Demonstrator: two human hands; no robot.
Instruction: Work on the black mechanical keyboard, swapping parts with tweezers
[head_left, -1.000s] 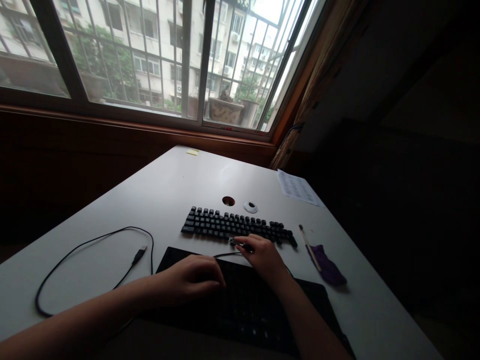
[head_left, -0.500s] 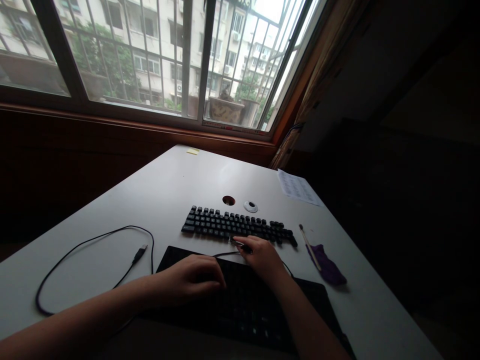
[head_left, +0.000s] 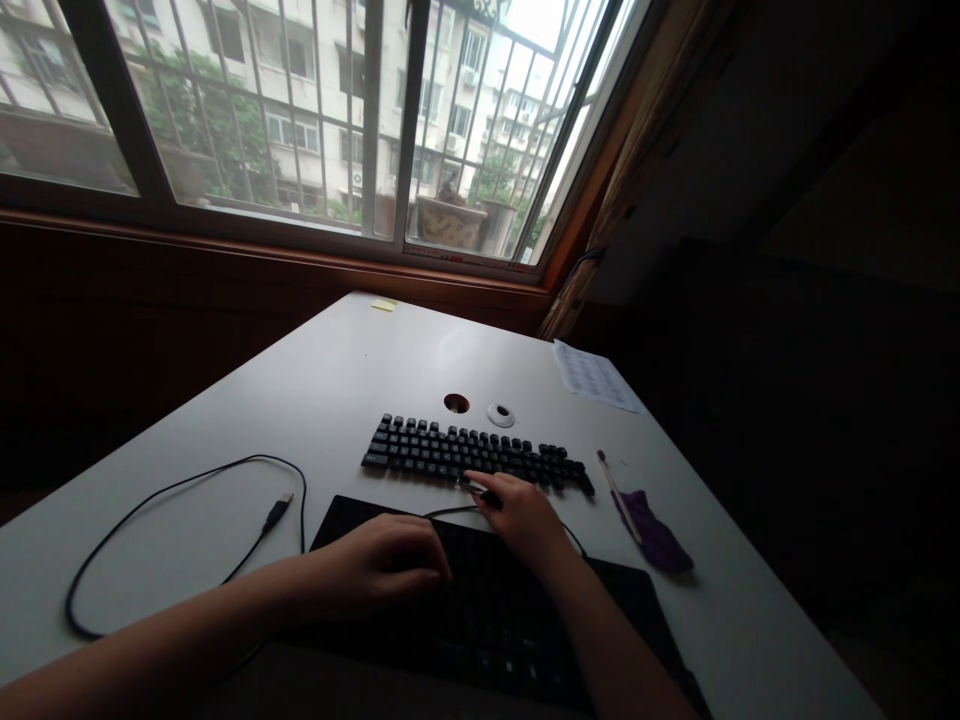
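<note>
A black keyboard base [head_left: 480, 625] lies on the white desk in front of me, with only a few pale keys making out in the dark near its lower edge. My left hand [head_left: 394, 560] rests over its upper left part, fingers curled and the fingertips close to the thumb; whatever lies between them is hidden. Beyond the base, rows of loose black keycaps [head_left: 442, 450] stand in keyboard order. My right hand [head_left: 517, 510] reaches to their front row, closed on a small dark-handled tool with thin metal wire, apparently a keycap puller [head_left: 487, 495]. Its tip is beside a keycap.
A black cable with a USB plug [head_left: 277, 511] loops on the left. To the right, a cotton-tipped stick or small brush [head_left: 619, 495] lies on a purple cloth [head_left: 660, 540]. Behind are a desk hole [head_left: 457, 403], its round cover [head_left: 501, 415], a printed sheet [head_left: 596, 377] and a yellow note [head_left: 385, 305].
Both hands keep nearly the same positions. The right hand's tool tip has shifted very slightly left at the front row of keycaps; the view has tilted a little.
</note>
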